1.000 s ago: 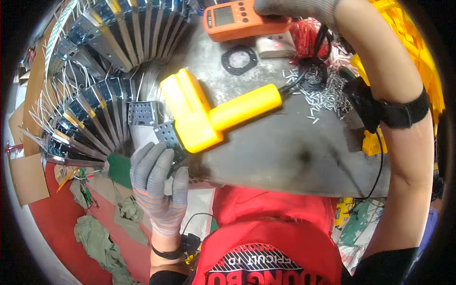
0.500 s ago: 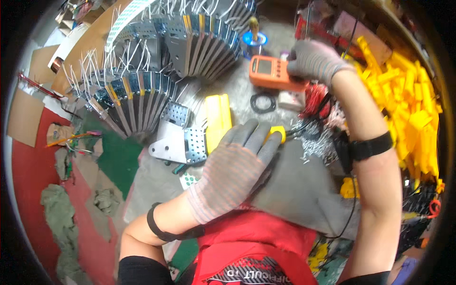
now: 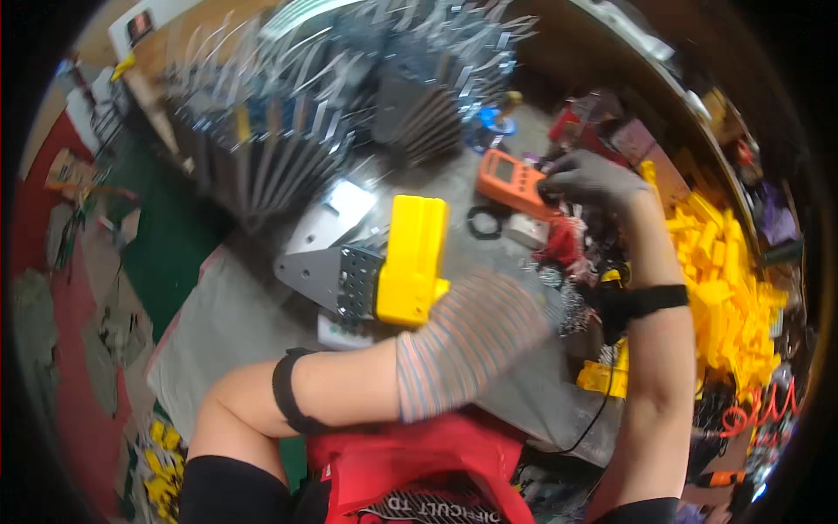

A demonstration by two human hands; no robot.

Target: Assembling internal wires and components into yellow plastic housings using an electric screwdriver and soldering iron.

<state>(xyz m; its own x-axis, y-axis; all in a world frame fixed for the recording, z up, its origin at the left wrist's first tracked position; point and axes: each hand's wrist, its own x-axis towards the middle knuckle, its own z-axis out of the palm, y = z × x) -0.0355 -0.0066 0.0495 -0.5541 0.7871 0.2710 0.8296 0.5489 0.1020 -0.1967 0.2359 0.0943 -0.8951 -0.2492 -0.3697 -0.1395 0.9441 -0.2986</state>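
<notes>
My left hand (image 3: 489, 327), in a striped grey glove, reaches across in front of me. Its fingers are smeared by motion over a pile of small metal screws (image 3: 569, 307), and I cannot see whether they hold anything. My right hand (image 3: 594, 182), gloved too, has its fingers closed at the right end of an orange handheld meter (image 3: 515, 185) with a small screen. Left of my left hand lies a yellow plastic housing (image 3: 414, 253). It touches a grey perforated metal bracket (image 3: 327, 275).
Rows of dark metal units with white wires (image 3: 271, 166) stand at the far left. A yellow heap of plastic parts (image 3: 729, 279) fills the right side. Near the meter are a black ring (image 3: 484, 223), a white block (image 3: 526, 230) and red wires (image 3: 566, 243).
My left hand has moved right, away from the yellow housing, to the screws. My right hand stays at the orange meter. The whole view has shifted and blurred.
</notes>
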